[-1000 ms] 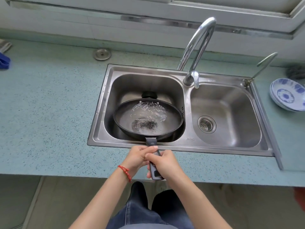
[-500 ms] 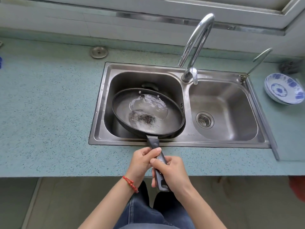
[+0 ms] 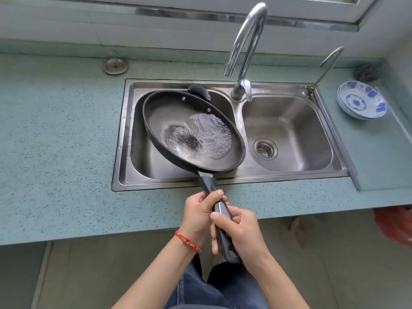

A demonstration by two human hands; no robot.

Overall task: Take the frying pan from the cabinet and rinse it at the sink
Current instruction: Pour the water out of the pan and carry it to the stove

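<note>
A black frying pan (image 3: 169, 117) is held over the left basin of the steel double sink (image 3: 124, 134), tilted so its right side dips. A pool of water lies in the lower right part of the pan. Both hands grip its long dark handle over the counter's front edge: my left hand (image 3: 198, 212) higher up the handle, my right hand (image 3: 240, 230) near the handle's end. The chrome faucet (image 3: 247, 45) arches above the divider with its spout over the pan's far right rim. No water stream shows from it.
Stacked blue-and-white bowls (image 3: 362, 100) sit on the teal counter (image 3: 55, 141) right of the sink, a dark scouring pad (image 3: 365, 71) behind them. A thin second tap (image 3: 325, 65) stands at the sink's right corner. A round metal cap (image 3: 115, 66) lies back left. The right basin holds only its drain.
The pan has tipped and swung, its handle now angling down to the right; the water has run toward the pan's right side. Both hands stayed on the handle and shifted right.
</note>
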